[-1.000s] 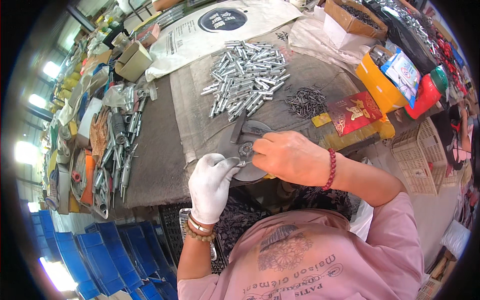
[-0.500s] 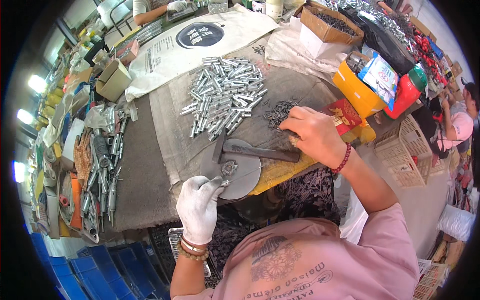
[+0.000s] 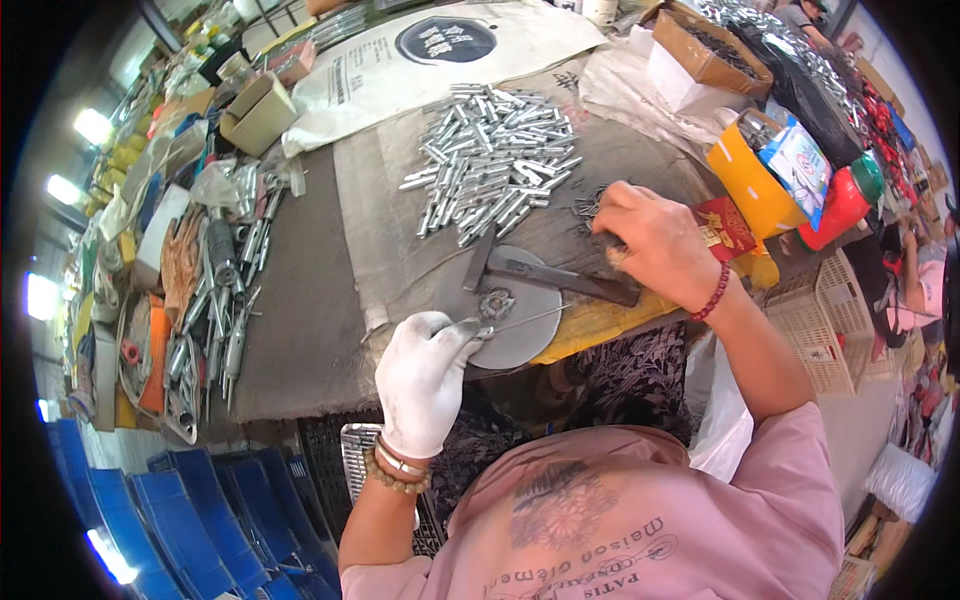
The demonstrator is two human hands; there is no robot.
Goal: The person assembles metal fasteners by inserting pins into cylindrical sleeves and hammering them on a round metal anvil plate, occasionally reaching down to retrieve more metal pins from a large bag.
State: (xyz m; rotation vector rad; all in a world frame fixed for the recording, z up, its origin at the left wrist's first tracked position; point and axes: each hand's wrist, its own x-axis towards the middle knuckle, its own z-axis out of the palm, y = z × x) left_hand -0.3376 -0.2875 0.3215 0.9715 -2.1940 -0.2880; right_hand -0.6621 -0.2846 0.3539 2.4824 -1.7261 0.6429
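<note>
My left hand, in a white knit glove, pinches a thin metal rod over a round grey metal disc. A small metal piece shows at its fingertips, too small to make out. My bare right hand is curled over the near side of a small heap of dark pins. Its fingertips are pressed together, and whatever they hold is hidden. Between the hands a hammer lies with its head on the disc. Beyond it is a big pile of shiny metal tubes.
A red packet and a yellow container lie right of my right hand, beside a red bottle. Hand tools crowd the left edge. Behind the tubes a printed white sheet covers the table. A brown box stands far right.
The whole view has shifted, so the table sits higher and farther right. Both hands keep nearly the same places against the hammer and disc, the left still pinching the rod.
</note>
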